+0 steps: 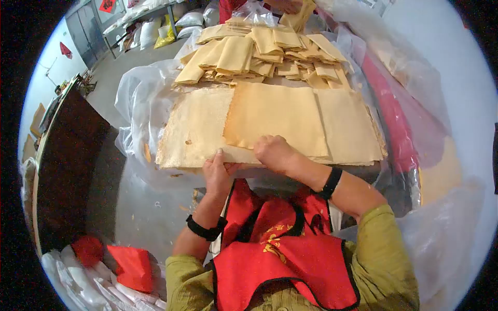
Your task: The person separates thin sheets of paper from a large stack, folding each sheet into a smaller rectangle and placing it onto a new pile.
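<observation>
Thin tan sheets with a cloth-like weave lie in a low stack on the table in front of me. One tan sheet (pixel 277 114) lies on top, overlapping a paler sheet at left (pixel 197 122) and another at right (pixel 347 127). My left hand (pixel 218 168) grips the stack's front edge, thumb on top and fingers underneath. My right hand (pixel 276 154) is closed over the front edge of the top sheet, knuckles up. Its fingertips are hidden, so what they pinch cannot be seen.
Behind the stack rises a heap of folded tan sheets (pixel 236 54). Clear plastic (pixel 145 98) drapes around the table. A dark wooden panel (pixel 67 171) stands at left. White sacks (pixel 150 32) lie far back. Red cloth (pixel 130 268) and pale bags (pixel 85 285) lie lower left.
</observation>
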The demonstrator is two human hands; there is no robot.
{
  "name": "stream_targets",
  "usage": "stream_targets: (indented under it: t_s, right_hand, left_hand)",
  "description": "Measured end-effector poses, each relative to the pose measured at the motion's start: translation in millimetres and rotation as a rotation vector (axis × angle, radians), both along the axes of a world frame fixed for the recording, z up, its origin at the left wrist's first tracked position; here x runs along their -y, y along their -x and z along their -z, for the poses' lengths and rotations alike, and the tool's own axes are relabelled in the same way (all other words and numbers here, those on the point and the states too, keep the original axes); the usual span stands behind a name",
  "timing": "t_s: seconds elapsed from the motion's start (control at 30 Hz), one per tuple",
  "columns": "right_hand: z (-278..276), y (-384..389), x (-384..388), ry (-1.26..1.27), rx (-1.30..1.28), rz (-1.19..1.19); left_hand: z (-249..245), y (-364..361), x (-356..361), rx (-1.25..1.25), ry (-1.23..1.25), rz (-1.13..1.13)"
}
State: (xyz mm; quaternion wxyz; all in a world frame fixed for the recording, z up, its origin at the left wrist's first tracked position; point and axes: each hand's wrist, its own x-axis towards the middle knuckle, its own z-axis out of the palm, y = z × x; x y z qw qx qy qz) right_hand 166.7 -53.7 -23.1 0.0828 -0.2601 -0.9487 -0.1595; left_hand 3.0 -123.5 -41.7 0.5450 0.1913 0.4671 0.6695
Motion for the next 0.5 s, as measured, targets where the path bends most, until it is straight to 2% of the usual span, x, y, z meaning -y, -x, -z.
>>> stream_targets:
  t_s: [0.17, 0.27, 0.4, 0.5]
  right_hand:
    - [1.5, -14.8, 9.2, 0.031, -0.224, -0.106]
    - [3.8, -18.0, 11.1, 0.016, -0.237, -0.11]
    - [6.6, -15.4, 11.7, 0.086, -0.298, -0.183]
    - [-5.6, -15.4, 10.4, 0.196, -0.274, -0.139]
  left_hand:
    - [15.6, 3.1, -7.7, -0.016, -0.037, -0.042]
    - [-14.2, -17.4, -7.9, -0.013, -0.1, -0.064]
    - [8.1, -20.8, -17.2, -0.313, -0.097, -0.171]
    - [37.4, -13.9, -25.2, -0.233, -0.089, -0.14]
